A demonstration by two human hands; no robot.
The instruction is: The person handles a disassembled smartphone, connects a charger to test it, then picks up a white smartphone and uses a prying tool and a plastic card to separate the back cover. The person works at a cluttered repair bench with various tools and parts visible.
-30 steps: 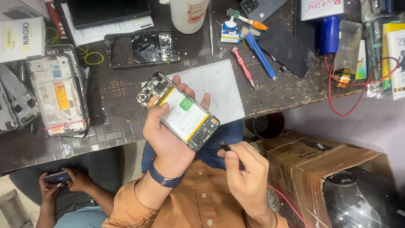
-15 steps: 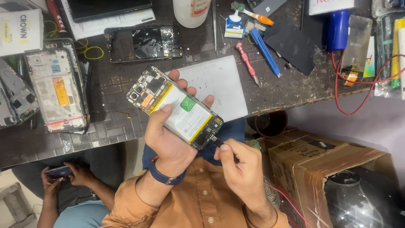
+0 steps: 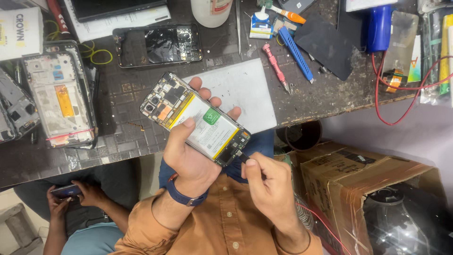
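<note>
Left hand [image 3: 191, 156] grips opened back-less smartphone, white battery exposed [image 3: 196, 119]; right hand [image 3: 266, 186] pinches thin dark tool [image 3: 242, 156] at bottom edge; teardown midway, battery and boards remain seated.

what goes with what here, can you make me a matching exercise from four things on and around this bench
Things:
1. opened phone
2. pink screwdriver
3. blue pry tool
4. cardboard box

Places:
a. below the bench edge, at the right
b. held in the left hand
c. on the bench, just right of the white sheet
d. on the bench beside the dark pad

Pairs: 1-b, 2-c, 3-d, 4-a
</note>
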